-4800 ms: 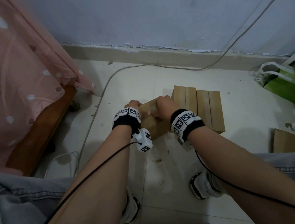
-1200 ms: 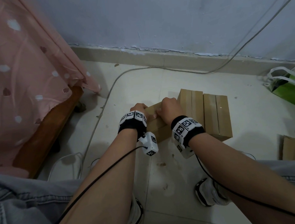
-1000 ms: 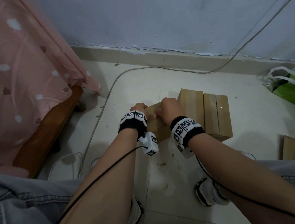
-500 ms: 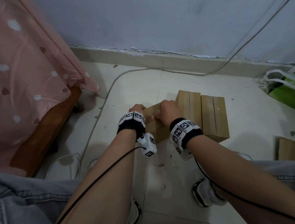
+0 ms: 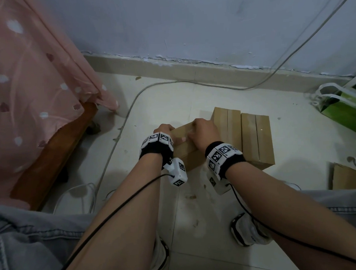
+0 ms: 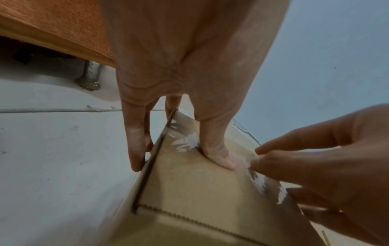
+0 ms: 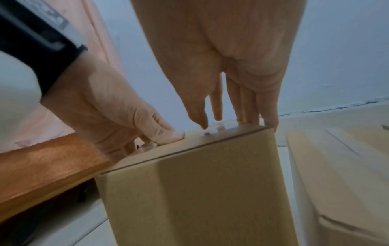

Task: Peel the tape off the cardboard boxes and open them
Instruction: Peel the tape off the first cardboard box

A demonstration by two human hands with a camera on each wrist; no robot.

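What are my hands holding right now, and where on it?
Your left hand grips the cardboard box at its top left edge, thumb on top. Your right hand picks at the clear tape on the top, fingers over the far edge.

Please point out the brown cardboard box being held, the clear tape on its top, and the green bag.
brown cardboard box (image 5: 189,154), head view, near side face.
clear tape (image 6: 185,141), left wrist view, wrinkled patch by the thumb.
green bag (image 5: 347,111), head view, green side panel.
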